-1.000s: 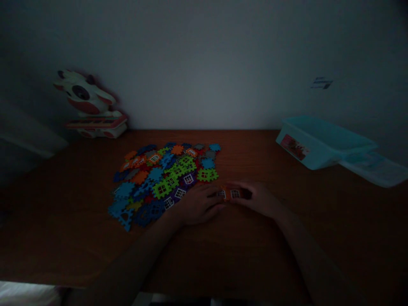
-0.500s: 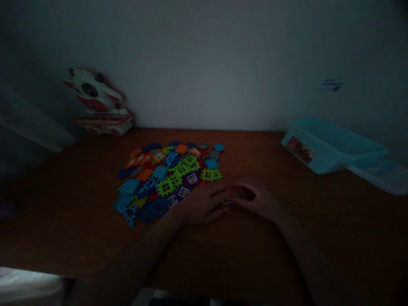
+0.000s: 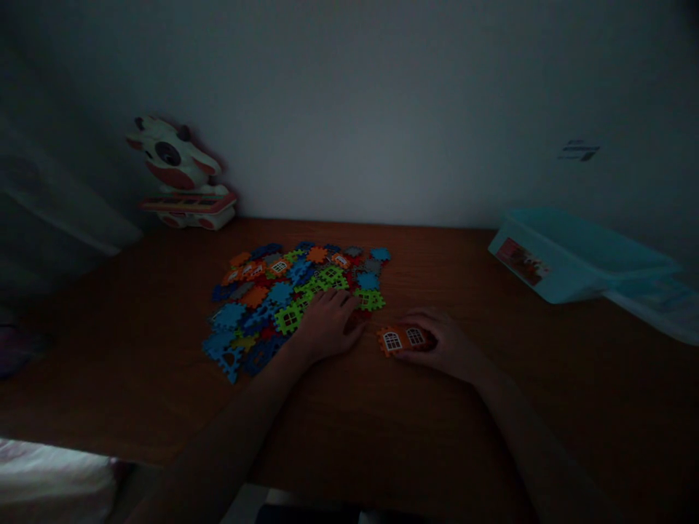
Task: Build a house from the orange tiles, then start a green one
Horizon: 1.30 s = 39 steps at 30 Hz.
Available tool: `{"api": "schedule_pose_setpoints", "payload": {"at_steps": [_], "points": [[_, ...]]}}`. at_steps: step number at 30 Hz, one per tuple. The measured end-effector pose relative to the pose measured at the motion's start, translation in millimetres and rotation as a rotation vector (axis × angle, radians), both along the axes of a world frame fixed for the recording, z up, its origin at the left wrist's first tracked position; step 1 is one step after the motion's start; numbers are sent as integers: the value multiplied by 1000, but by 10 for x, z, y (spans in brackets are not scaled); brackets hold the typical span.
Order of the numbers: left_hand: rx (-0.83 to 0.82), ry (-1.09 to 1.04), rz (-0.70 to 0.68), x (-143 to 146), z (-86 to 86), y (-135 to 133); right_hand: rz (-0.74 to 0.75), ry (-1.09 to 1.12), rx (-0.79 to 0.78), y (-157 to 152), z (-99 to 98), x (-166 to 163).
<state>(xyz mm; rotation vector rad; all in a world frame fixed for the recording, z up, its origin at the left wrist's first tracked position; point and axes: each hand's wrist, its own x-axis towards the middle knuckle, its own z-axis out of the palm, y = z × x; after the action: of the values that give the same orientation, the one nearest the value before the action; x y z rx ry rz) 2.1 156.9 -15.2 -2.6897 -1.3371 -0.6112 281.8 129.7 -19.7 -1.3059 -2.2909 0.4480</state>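
Two orange interlocking building pieces [image 3: 403, 340] with white window frames lie side by side on the table, seemingly joined. My right hand [image 3: 445, 343] grips their right end between thumb and fingers. Over the right part of a pile of colourful toothed building pieces [image 3: 255, 297] rests my left hand [image 3: 329, 324], its fingers stretched forward and its thumb apart. Just past its fingertips are green window pieces [image 3: 371, 299]. The hand hides the pieces beneath it, and I see nothing held in it.
A light blue plastic bin [image 3: 551, 273] with a picture label stands at the back right, a pale lid [image 3: 663, 309] beside it. At the back left sits a cow-shaped toy keyboard [image 3: 188, 204]. A wall runs behind the brown wooden table [image 3: 349, 429].
My left hand has left the orange pieces and moved left and away onto the pile. My right hand still grips the orange pieces, now more visible. The view has shifted slightly.
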Motion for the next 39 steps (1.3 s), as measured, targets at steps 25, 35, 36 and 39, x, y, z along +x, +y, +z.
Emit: {"api": "schedule_pose_setpoints", "payload": {"at_steps": [25,35,36,39], "points": [[29,76,-54,-16,39,41,0,6,12,20,-33,4],[-1,23,-166,10,37,13,47,-23,34,9,16,-13],[-6,13,-146,9,35,13,52,-19,35,9,18,-14],[-2,19,-146,9,32,12,60,-2,30,6,13,-17]]}}
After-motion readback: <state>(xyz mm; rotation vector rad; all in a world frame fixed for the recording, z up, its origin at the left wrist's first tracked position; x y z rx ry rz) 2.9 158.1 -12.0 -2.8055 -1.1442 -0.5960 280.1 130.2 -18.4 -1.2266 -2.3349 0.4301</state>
